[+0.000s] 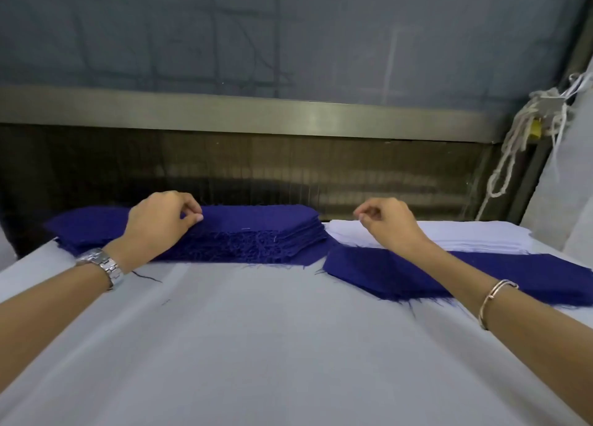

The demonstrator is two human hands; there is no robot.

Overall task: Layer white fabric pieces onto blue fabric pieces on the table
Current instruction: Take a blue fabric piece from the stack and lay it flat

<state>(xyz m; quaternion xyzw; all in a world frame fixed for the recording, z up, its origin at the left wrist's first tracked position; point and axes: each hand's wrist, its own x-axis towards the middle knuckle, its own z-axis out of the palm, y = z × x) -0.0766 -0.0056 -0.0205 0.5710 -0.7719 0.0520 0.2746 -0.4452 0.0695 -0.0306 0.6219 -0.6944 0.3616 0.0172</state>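
Note:
A thick stack of dark blue fabric pieces with frayed edges lies at the far middle of the table. My left hand rests on the stack with curled fingers, thumb and forefinger pinching its top piece. To the right sits a stack of white fabric pieces. My right hand hovers over the white stack's left end, fingertips pinched together; whether it holds a white piece I cannot tell. In front of the white stack lies a single blue fabric piece, flat under my right forearm.
The table is covered with a pale grey-white cloth. A dark panel and metal rail rise behind the stacks. A knotted white cord hangs at the far right beside a pale fabric bundle.

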